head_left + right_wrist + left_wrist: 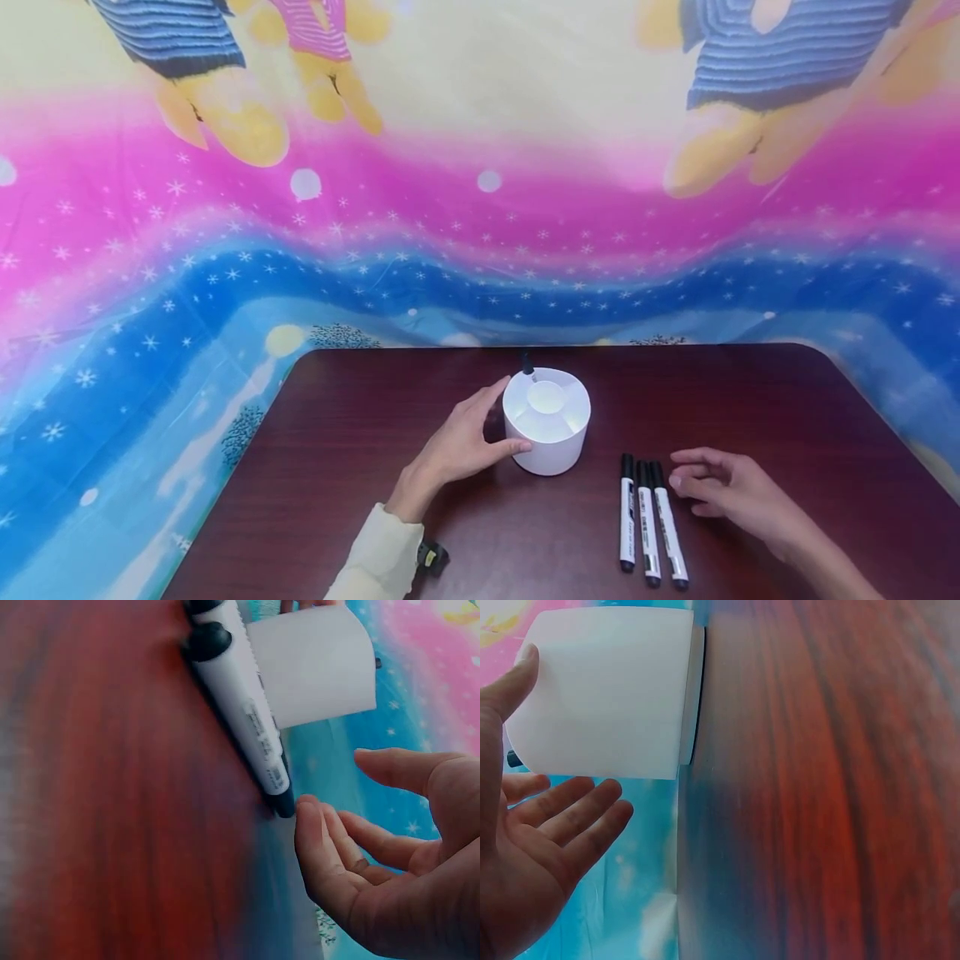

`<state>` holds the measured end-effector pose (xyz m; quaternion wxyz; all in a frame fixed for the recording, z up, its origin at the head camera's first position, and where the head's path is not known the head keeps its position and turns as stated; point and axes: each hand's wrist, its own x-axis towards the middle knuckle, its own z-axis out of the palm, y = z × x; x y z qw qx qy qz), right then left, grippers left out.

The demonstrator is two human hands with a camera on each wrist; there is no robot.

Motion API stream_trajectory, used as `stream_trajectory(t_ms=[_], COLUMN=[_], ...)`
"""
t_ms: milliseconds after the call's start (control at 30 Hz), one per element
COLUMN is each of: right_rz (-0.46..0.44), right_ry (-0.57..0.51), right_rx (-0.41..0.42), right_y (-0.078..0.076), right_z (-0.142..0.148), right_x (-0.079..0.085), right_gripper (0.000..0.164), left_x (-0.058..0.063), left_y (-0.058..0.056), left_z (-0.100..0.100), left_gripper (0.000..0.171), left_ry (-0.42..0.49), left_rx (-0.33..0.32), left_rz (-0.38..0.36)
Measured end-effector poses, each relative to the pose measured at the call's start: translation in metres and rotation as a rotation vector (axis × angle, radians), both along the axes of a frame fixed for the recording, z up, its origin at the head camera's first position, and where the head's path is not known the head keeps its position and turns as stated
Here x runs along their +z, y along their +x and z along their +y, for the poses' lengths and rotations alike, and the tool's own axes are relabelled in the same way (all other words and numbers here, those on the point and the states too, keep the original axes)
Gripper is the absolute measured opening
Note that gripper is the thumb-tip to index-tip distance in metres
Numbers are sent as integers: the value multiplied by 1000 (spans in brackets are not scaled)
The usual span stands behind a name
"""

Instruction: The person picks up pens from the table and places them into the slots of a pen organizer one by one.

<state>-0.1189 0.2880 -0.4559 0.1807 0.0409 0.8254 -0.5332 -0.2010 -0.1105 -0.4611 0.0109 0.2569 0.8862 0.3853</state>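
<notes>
A white round pen holder (pixel 547 454) with divided compartments around a central cup stands upright on the table. One black-tipped pen (pixel 527 365) stands in its back left compartment. My left hand (pixel 463 437) is at the holder's left side, its thumb across the front wall and its fingers extended by the far side. Three white markers (pixel 648 523) with black caps lie side by side, caps pointing away from me. My right hand (pixel 738 492) hovers just right of their caps, fingers loosely bent, thumb apart from the fingertips in the right wrist view, nothing held.
The dark reddish wood table (pixel 337 442) has rounded far corners. A colourful printed cloth (pixel 420 217) hangs behind it and down its sides. A small black device (pixel 432 557) shows at my left wrist, beside a cream sleeve (pixel 381 550).
</notes>
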Motion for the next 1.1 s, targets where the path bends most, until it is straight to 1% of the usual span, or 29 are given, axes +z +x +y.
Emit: stream_trajectory(t_ms=[167,333,433,600,800,967,1100], right_rz=[-46,-70,-66,-41,-15,4,5], right_ry=[22,74,111,185,228,242,201], right_rx=[-15,-32,-41,-68,-69,-59,-35], right_y=[2,2,3,3,3,3,3], right_z=[-4,-10,-15,-22,-23,-23,-20], right_x=[-5,-9,-12,-16,-17,-16,-17], right_gripper=[67,71,69,61,59,58,54], left_x=[1,0,0,0,-1,-1,0], left_y=[-1,0,1,1,1,1,1], left_z=[0,-1,-1,-1,0,1,2], left_gripper=[103,103,103,101,102,102,101], left_ry=[1,-4,1,17,21,23,24], left_rx=[-2,1,2,-6,-10,-13,-13], left_rz=[3,4,2,2,-2,-2,0])
